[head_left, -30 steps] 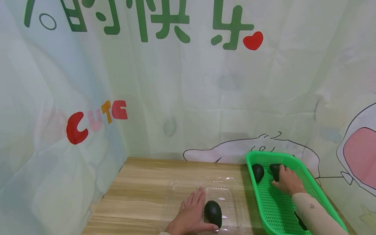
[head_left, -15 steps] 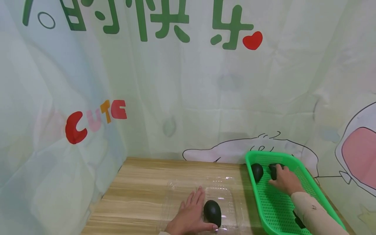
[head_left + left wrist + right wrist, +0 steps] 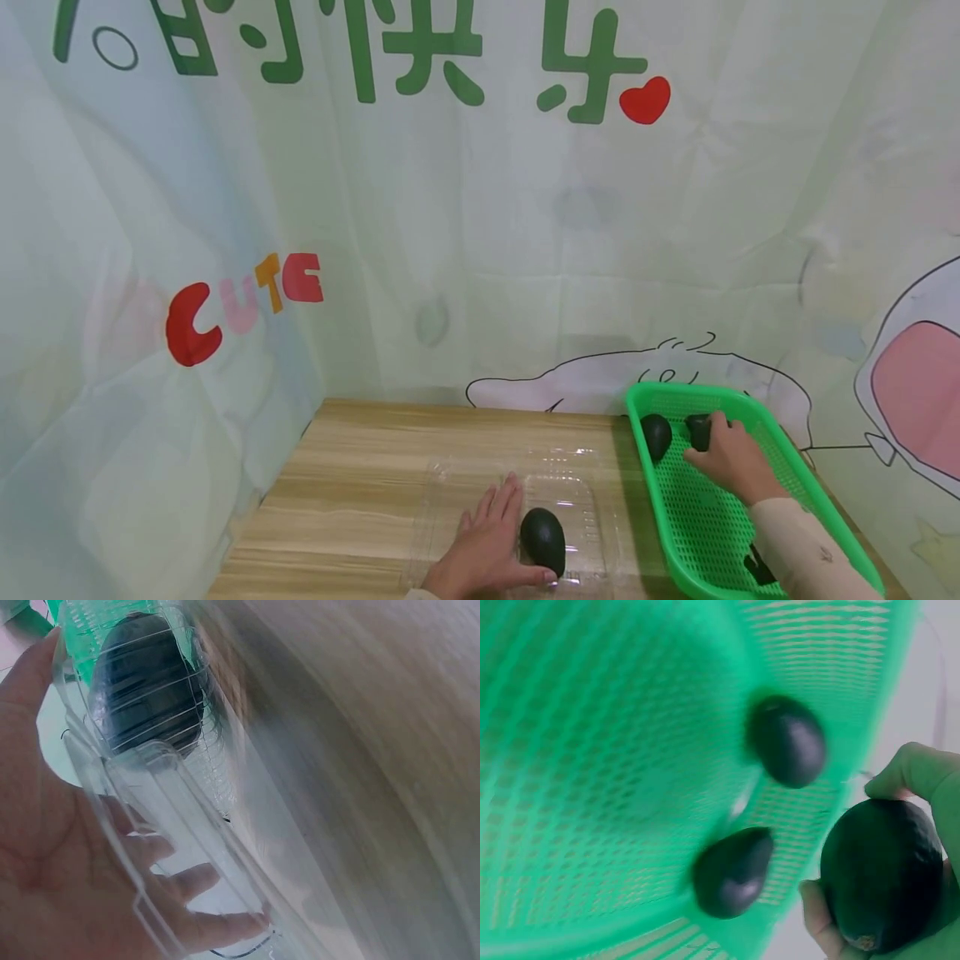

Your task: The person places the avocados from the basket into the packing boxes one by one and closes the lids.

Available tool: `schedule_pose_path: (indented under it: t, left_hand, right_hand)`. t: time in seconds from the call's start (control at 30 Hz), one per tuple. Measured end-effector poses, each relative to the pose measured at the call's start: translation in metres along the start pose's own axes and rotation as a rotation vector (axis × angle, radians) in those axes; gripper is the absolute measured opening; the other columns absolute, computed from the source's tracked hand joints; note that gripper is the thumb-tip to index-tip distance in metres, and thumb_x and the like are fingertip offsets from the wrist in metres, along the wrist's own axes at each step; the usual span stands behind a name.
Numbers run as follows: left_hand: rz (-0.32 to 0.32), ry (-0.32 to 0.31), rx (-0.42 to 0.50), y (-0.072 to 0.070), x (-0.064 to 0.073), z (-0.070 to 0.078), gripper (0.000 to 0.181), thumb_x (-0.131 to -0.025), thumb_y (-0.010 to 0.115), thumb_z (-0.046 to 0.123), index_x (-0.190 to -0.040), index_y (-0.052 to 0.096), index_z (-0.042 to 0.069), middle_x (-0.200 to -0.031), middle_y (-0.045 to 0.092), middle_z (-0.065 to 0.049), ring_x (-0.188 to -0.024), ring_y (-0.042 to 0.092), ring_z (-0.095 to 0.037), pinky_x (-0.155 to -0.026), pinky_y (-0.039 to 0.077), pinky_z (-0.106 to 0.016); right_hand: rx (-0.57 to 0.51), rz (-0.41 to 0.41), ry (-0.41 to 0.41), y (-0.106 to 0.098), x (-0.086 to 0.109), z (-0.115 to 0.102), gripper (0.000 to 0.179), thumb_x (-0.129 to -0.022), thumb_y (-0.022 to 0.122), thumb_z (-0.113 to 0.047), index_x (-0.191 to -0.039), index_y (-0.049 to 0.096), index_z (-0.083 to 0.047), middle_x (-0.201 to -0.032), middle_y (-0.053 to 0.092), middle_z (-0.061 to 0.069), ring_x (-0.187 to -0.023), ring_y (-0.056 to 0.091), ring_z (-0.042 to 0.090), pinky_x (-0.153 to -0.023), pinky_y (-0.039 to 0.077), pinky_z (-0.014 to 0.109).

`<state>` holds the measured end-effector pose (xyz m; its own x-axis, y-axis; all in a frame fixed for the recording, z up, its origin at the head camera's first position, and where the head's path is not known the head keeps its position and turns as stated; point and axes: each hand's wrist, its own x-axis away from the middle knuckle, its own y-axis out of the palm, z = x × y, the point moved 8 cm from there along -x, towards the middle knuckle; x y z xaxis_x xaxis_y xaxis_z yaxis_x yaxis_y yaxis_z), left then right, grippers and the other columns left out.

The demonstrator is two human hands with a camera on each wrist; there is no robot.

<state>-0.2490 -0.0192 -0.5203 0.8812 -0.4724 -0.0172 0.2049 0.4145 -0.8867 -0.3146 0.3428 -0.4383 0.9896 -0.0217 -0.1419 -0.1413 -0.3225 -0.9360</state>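
Observation:
My left hand (image 3: 483, 546) lies with fingers straight along a clear plastic clamshell container (image 3: 585, 533), its thumb by the near edge. An avocado (image 3: 543, 542), dark and egg-shaped, rests in the container beside that hand; through the plastic ribs it also shows in the left wrist view. My right hand (image 3: 738, 462) reaches into the far end of a green basket (image 3: 701, 525). It grips a dark avocado (image 3: 881, 874), thumb and fingers round its sides. Two other avocados show in the right wrist view, an oval one (image 3: 787, 741) and a tapered one (image 3: 733, 872), both against the basket.
The container and basket share a wood-grain table (image 3: 352, 483), the basket on the right. A printed cloth (image 3: 525, 250) hangs behind the table and along its left side. Beneath my right sleeve a small black object (image 3: 759, 567) partly shows.
My right hand has shifted slightly at the basket's far end, its fingers drawing in round the avocado there. My left hand and the avocado in the container have stayed in place.

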Motion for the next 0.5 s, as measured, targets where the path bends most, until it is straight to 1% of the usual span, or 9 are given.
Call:
schedule_pose_path:
  t: [0.07, 0.13, 0.2, 0.3, 0.37, 0.43, 0.5]
  left_hand:
    - [0.000, -0.003, 0.001, 0.000, 0.000, 0.000, 0.128, -0.067, 0.074, 0.080, -0.160, 0.026, 0.007, -0.170, 0.017, -0.011, -0.150, 0.027, -0.043, -0.104, 0.032, -0.077]
    - [-0.008, -0.007, 0.004, 0.000, -0.001, 0.000, 0.127, -0.068, 0.073, 0.080, -0.161, 0.025, 0.007, -0.170, 0.017, -0.011, -0.150, 0.027, -0.042, -0.103, 0.031, -0.078]
    - [-0.016, -0.012, 0.011, 0.001, 0.000, -0.001, 0.127, -0.068, 0.072, 0.081, -0.161, 0.024, 0.008, -0.170, 0.016, -0.010, -0.150, 0.027, -0.042, -0.103, 0.030, -0.079]
    - [-0.023, -0.014, 0.016, 0.001, 0.000, -0.001, 0.128, -0.069, 0.071, 0.082, -0.161, 0.023, 0.008, -0.170, 0.016, -0.010, -0.150, 0.029, -0.041, -0.104, 0.029, -0.079]
    - [-0.022, -0.014, 0.016, 0.001, 0.001, -0.002, 0.128, -0.069, 0.071, 0.082, -0.162, 0.023, 0.008, -0.170, 0.016, -0.010, -0.150, 0.030, -0.041, -0.103, 0.029, -0.079]
    - [-0.020, -0.013, 0.012, 0.002, 0.001, -0.002, 0.129, -0.069, 0.070, 0.083, -0.162, 0.022, 0.008, -0.170, 0.016, -0.010, -0.149, 0.031, -0.040, -0.104, 0.030, -0.079]
    - [-0.018, -0.014, 0.008, 0.002, 0.001, -0.002, 0.129, -0.069, 0.070, 0.083, -0.162, 0.021, 0.009, -0.170, 0.016, -0.009, -0.149, 0.031, -0.039, -0.104, 0.030, -0.079]
  right_hand:
    - [-0.040, 0.008, 0.020, -0.007, 0.005, -0.006, 0.077, -0.089, 0.069, -0.031, -0.134, 0.033, 0.021, -0.110, 0.050, 0.044, -0.084, 0.059, 0.043, -0.066, 0.051, 0.054]
    - [-0.063, 0.013, 0.034, -0.013, 0.011, -0.013, 0.078, -0.091, 0.068, -0.033, -0.135, 0.032, 0.020, -0.113, 0.049, 0.044, -0.088, 0.059, 0.046, -0.069, 0.051, 0.055]
    - [-0.089, 0.019, 0.050, -0.018, 0.018, -0.022, 0.078, -0.092, 0.068, -0.035, -0.136, 0.032, 0.019, -0.114, 0.050, 0.043, -0.089, 0.059, 0.045, -0.068, 0.051, 0.054]
    - [-0.123, 0.030, 0.074, -0.024, 0.030, -0.037, 0.077, -0.094, 0.067, -0.037, -0.137, 0.033, 0.017, -0.114, 0.052, 0.040, -0.087, 0.059, 0.043, -0.065, 0.051, 0.049]
    - [-0.156, 0.041, 0.093, -0.026, 0.038, -0.049, 0.075, -0.093, 0.066, -0.036, -0.139, 0.033, 0.015, -0.112, 0.053, 0.037, -0.084, 0.059, 0.038, -0.061, 0.049, 0.045]
    - [-0.182, 0.051, 0.108, -0.026, 0.045, -0.062, 0.074, -0.094, 0.065, -0.035, -0.141, 0.034, 0.013, -0.116, 0.053, 0.037, -0.087, 0.059, 0.040, -0.063, 0.050, 0.046]
    - [-0.200, 0.064, 0.120, -0.025, 0.051, -0.075, 0.073, -0.094, 0.064, -0.034, -0.142, 0.034, 0.012, -0.123, 0.052, 0.038, -0.094, 0.060, 0.043, -0.068, 0.051, 0.050]
